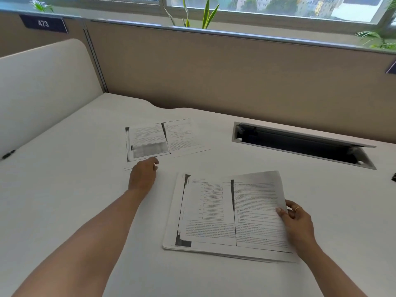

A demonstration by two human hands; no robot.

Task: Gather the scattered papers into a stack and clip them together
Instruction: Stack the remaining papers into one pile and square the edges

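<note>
In the head view our left hand (pixel 142 176) hides its fingers at the near edge of the far loose sheet (pixel 165 139), so we cannot tell its grip; the print is blurred. Our right hand (pixel 300 224) pinches the right edge of the near stack (pixel 214 213), black-margined photocopies on the desk (pixel 64 189)

Print on the far sheet (pixel 162 139) and the stack (pixel 225 213) is too blurred to read. The left hand (pixel 142 175) hides most of its fingertips. A black thing (pixel 393 177) is cut by the right edge.
</note>
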